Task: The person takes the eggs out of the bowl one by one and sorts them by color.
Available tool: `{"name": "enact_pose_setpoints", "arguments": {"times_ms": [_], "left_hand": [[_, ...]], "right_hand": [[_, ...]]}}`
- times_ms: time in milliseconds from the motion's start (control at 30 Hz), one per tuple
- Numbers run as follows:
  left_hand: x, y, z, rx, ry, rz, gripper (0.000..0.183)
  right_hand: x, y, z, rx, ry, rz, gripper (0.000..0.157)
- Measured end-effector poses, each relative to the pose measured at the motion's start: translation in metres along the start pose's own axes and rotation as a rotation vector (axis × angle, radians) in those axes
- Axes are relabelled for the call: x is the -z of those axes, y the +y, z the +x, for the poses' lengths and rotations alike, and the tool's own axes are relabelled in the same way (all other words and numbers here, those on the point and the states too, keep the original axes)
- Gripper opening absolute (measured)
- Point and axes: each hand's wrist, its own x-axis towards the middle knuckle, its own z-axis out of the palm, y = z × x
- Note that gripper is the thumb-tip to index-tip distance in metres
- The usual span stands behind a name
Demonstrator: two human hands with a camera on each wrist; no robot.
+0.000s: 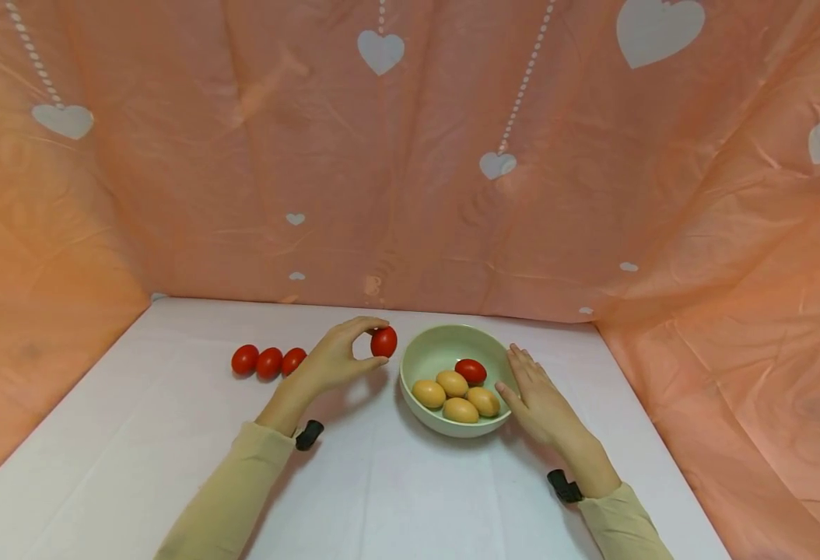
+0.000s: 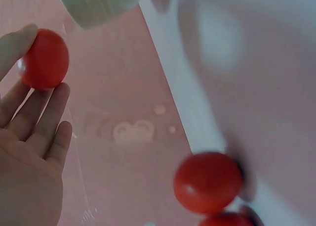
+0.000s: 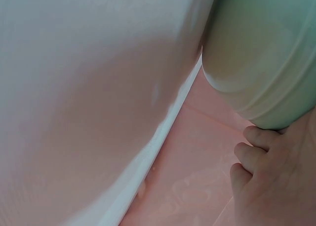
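Observation:
My left hand (image 1: 333,358) pinches a red egg (image 1: 384,342) between thumb and fingers, just left of the pale green bowl (image 1: 410,389). In the left wrist view the held egg (image 2: 47,59) is glossy and smooth. My right hand (image 1: 546,408) rests with straight fingers against the bowl's right side, and the right wrist view shows those fingers (image 3: 249,157) touching its outer wall. Inside the bowl lie another red egg (image 1: 471,371) and several tan eggs (image 1: 452,383).
A row of red eggs (image 1: 268,363) lies on the white tablecloth (image 1: 137,435) at the left; my left wrist partly hides the rightmost one. Behind and at both sides stands an orange-pink curtain (image 1: 410,233) with pale hearts.

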Motion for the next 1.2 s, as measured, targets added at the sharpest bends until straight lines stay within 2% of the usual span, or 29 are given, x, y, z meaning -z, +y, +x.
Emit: {"name": "enact_pose_setpoints", "arguments": {"times_ms": [167,367,533,700,867,1200], "left_hand": [[0.007,-0.012,-0.008,0.059,-0.024,0.033,0.054],[0.009,-0.021,-0.013,0.123,-0.078,0.036,0.052],[0.009,-0.024,-0.016,0.173,-0.114,0.104,0.054],[0.012,-0.028,-0.017,0.190,-0.133,0.188,0.054],[0.013,-0.033,-0.017,0.192,-0.145,0.229,0.052],[0.010,-0.041,-0.021,0.249,-0.181,0.226,0.052]], "right_hand": [[0.000,0.000,0.000,-0.002,-0.003,0.003,0.072],[0.000,-0.001,-0.001,0.005,0.001,0.003,0.072],[0.000,-0.001,-0.001,0.015,0.009,-0.001,0.071],[0.001,-0.002,0.000,0.012,0.006,-0.002,0.071],[0.003,-0.003,0.001,0.010,0.007,0.000,0.071],[0.000,-0.001,0.001,0.010,0.005,0.000,0.071]]}}
